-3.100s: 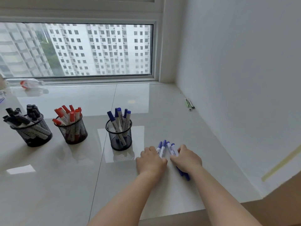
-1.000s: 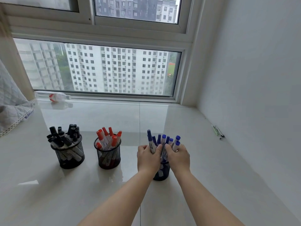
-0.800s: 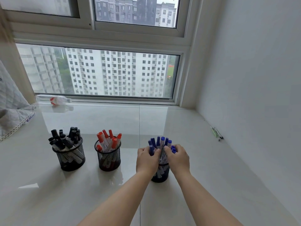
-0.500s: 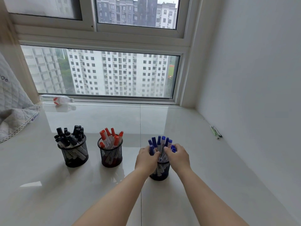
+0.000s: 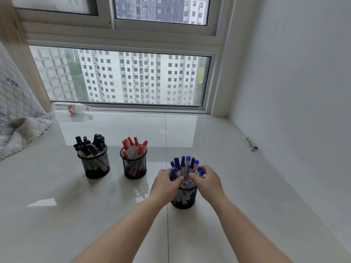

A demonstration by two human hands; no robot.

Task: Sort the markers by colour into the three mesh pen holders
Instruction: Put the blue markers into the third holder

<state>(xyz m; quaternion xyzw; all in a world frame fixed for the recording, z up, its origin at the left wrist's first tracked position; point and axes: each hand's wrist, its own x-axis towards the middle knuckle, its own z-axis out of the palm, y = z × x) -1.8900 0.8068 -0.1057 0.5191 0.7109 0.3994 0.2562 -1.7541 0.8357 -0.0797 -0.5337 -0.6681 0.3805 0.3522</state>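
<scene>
Three black mesh holders stand on the glossy white surface [image 5: 57, 186]. Left holder [image 5: 95, 167] — black markers [image 5: 89, 146]. Middle holder [image 5: 135, 167] — red markers [image 5: 133, 147]. Right holder [image 5: 183, 198], nearest the person, well apart from the other two — blue markers [image 5: 185, 166], caps up. Left hand [image 5: 167, 184] and right hand [image 5: 208, 182] flank that holder's rim, fingers curled around the blue markers' barrels, pinching them. A plastic bottle [image 5: 71, 107] lies by the window; a quilted blanket [image 5: 17, 118] sits far left.
</scene>
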